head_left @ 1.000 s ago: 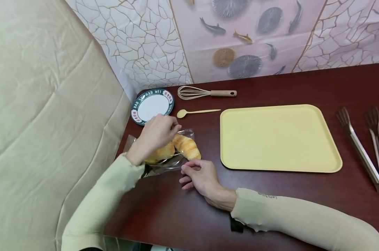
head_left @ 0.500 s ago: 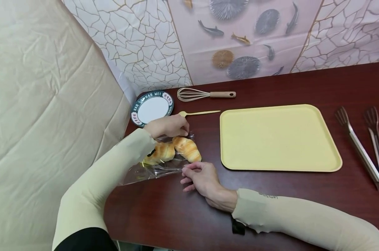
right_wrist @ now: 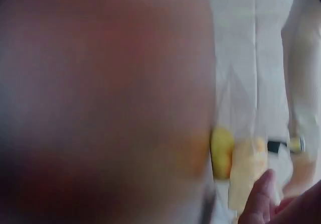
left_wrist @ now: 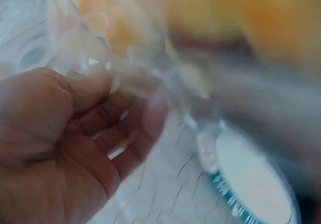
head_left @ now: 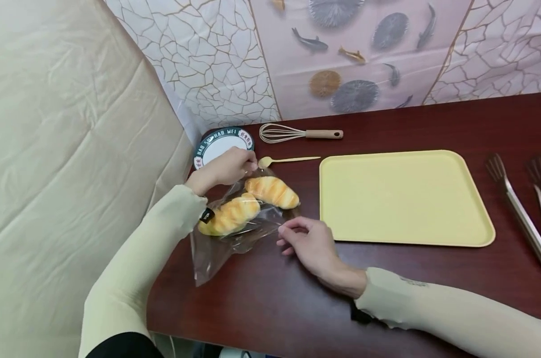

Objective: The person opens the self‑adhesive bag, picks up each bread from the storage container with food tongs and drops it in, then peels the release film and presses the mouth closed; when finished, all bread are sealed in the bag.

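Observation:
A clear plastic bag [head_left: 212, 258] lies slanting across the left part of the table, with its near left corner spread out. Two golden, ridged bread rolls are in or on it: one roll [head_left: 230, 215] on the left, another roll [head_left: 272, 192] on the right. My left hand [head_left: 230, 166] pinches the bag's far edge, beside the round plate [head_left: 201, 154]. In the left wrist view, the thumb and fingers of that hand [left_wrist: 75, 133] meet at blurred clear plastic. My right hand [head_left: 313, 243] pinches the bag's right edge between thumb and forefinger. The right wrist view is mostly blurred.
A yellow tray [head_left: 406, 199] lies right of the bag. Behind it are a whisk [head_left: 302, 133] and a small yellow spoon [head_left: 288, 160]. Metal tongs [head_left: 525, 219] lie at the far right. A pale cloth [head_left: 73, 174] borders the left side.
The bag and rolls have turned and shifted, the right roll moving up and right. My left hand moved back from the rolls to the plate; my right hand moved slightly right.

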`<state>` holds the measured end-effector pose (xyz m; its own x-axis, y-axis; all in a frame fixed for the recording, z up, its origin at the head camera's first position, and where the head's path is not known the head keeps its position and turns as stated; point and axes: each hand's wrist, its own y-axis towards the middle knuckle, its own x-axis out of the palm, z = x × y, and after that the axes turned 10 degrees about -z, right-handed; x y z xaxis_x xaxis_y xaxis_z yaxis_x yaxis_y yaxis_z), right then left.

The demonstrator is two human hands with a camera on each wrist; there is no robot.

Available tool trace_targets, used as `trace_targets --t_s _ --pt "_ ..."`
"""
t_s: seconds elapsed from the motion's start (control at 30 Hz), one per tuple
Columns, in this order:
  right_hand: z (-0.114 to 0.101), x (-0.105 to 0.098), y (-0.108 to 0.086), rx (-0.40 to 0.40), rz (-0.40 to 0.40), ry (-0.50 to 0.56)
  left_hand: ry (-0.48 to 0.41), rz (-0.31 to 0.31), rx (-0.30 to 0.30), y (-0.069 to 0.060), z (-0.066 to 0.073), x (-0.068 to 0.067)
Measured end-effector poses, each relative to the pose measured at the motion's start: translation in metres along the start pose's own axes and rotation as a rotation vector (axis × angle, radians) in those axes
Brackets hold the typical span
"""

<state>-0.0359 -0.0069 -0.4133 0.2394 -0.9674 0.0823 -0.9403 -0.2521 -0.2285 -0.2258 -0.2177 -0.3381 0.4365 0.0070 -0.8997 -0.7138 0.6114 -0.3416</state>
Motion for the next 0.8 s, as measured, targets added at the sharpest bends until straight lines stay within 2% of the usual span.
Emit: trace_targets --t_s 0.07,0.17,0.27,0.37,0.47,0.57,0.73,0.8 --pt "-0.005 -0.015 0.002 -0.071 0.002 -0.135 -0.048 0.088 0.007 -0.012 0.000 -0.005" --pt "-0.018 -0.038 0.003 -0.223 0.031 -0.353 -0.135 0.233 0.015 -0.033 0.003 -0.011" --pt "-0.035 -0.059 0.006 -0.439 0.103 -0.564 -0.215 0.387 0.020 -0.055 0.011 -0.013" --pt "-0.055 -0.075 0.011 -0.663 0.177 -0.700 -0.302 0.538 0.027 -0.073 0.022 -0.011" --pt "-0.074 -0.086 0.014 -0.848 0.193 -0.763 -0.407 0.684 0.048 -0.085 0.034 -0.008" --pt "-0.091 -0.095 0.014 -0.963 0.172 -0.804 -0.478 0.818 0.087 -0.090 0.045 -0.002" --pt "-0.105 -0.104 0.014 -1.033 0.132 -0.819 -0.478 0.967 0.112 -0.090 0.060 0.007" --pt "-0.108 -0.107 0.015 -1.036 0.137 -0.815 -0.446 1.002 0.115 -0.089 0.065 0.011"
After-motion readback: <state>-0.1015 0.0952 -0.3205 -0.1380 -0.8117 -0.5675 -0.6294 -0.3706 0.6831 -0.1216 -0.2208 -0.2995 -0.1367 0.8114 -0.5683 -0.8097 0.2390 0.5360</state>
